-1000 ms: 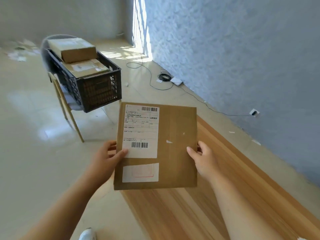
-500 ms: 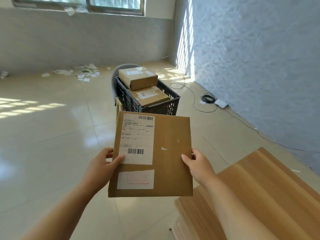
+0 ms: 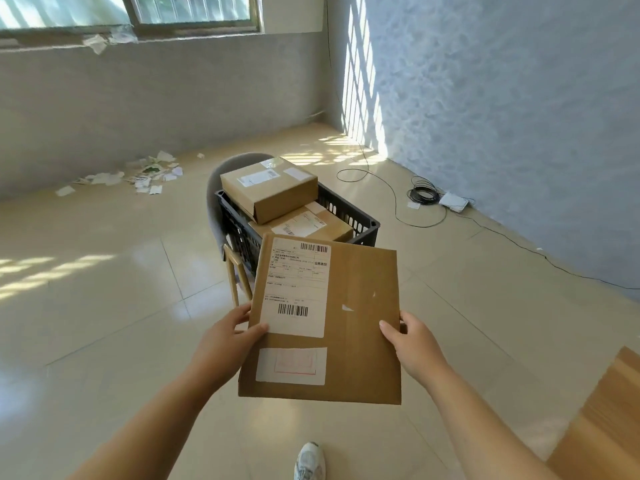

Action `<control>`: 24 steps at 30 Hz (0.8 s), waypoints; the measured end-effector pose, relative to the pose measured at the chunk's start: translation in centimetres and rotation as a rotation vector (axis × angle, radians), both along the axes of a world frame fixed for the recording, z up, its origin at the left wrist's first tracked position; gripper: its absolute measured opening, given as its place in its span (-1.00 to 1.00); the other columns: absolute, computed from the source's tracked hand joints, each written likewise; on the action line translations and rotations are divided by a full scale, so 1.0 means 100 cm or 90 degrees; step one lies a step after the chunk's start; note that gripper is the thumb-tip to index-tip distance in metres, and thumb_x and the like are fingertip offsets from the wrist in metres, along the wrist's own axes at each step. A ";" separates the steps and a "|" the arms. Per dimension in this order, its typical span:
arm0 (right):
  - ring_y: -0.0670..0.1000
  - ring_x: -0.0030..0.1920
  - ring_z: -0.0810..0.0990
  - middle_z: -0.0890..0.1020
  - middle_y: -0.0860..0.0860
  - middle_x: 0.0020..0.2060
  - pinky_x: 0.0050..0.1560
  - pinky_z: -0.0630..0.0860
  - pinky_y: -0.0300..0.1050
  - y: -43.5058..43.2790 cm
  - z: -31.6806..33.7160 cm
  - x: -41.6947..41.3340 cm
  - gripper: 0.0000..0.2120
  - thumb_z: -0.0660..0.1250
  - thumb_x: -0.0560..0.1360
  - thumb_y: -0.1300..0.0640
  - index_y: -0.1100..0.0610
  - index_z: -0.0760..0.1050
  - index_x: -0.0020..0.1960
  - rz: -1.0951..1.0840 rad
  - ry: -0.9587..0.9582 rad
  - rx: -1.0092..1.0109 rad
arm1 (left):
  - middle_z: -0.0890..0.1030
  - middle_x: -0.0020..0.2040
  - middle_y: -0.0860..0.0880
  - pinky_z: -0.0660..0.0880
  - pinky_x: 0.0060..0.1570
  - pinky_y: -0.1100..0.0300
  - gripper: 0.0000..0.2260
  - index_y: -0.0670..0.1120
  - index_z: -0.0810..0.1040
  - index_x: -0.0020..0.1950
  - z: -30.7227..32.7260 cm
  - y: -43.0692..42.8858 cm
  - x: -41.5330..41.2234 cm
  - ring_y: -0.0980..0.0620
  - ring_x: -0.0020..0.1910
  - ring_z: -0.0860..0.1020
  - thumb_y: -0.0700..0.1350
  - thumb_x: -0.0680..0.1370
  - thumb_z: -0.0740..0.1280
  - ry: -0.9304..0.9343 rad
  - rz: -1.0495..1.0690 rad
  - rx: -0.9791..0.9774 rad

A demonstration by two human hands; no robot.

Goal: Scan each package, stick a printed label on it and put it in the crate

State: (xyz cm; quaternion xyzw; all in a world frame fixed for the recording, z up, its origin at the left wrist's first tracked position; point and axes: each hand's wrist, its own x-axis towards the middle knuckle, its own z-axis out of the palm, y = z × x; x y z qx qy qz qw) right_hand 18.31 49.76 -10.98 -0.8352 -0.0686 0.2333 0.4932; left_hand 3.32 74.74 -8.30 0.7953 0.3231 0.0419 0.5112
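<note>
We hold the flat package (image 3: 360, 306) in the air just short of the crate (image 3: 362, 221), label (image 3: 298, 285) up, its long axis running away from us toward the crate. Our left hand (image 3: 225, 337) grips its left edge, thumb on the label; our right hand (image 3: 412, 341) grips the right edge, thumb on top.

Brown package (image 3: 360, 327), white barcoded label (image 3: 298, 289), black crate (image 3: 360, 223).

Flat labelled package (image 3: 360, 327) held by both hands (left hand (image 3: 225, 341), right hand (image 3: 414, 344)), black crate (image 3: 360, 220) with two boxes ahead
</note>
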 end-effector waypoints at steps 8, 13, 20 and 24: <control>0.01 0.07 0.58 0.59 -0.04 0.10 0.10 0.55 -0.01 0.071 -0.005 0.086 -0.72 0.22 0.60 -0.02 0.04 0.43 0.27 -0.116 0.051 -0.013 | 0.50 0.29 0.08 0.53 -0.36 0.32 -0.46 0.09 0.22 0.47 0.001 0.086 0.130 0.14 -0.09 0.60 0.03 0.52 0.31 0.045 -0.068 -0.019; 0.01 0.03 0.58 0.59 -0.04 0.05 -0.02 0.52 -0.09 0.108 -0.012 0.112 -0.70 0.22 0.59 -0.01 0.09 0.45 0.26 -0.221 0.083 -0.033 | 0.58 0.13 0.11 0.47 -0.30 0.35 -0.65 0.06 0.42 0.30 -0.007 0.125 0.188 0.23 -0.14 0.54 -0.01 0.52 0.33 0.048 -0.099 0.050; 0.10 0.03 0.58 0.60 0.03 0.05 0.10 0.55 0.06 0.172 -0.021 0.147 -0.68 0.20 0.59 -0.04 0.14 0.46 0.23 -0.360 0.144 -0.090 | 0.58 0.05 0.13 0.41 -0.10 0.24 -0.75 0.11 0.52 0.22 -0.020 0.197 0.287 0.23 -0.07 0.52 -0.02 0.55 0.28 0.032 -0.301 0.139; 0.16 0.07 0.58 0.59 0.09 0.10 0.14 0.54 0.15 0.212 -0.023 0.162 -0.65 0.21 0.58 -0.04 0.15 0.44 0.26 -0.451 0.196 -0.100 | 0.54 -0.08 0.04 0.40 -0.21 0.24 -0.86 -0.05 0.54 0.01 -0.027 0.232 0.344 0.05 -0.13 0.50 -0.03 0.54 0.27 0.051 -0.448 0.263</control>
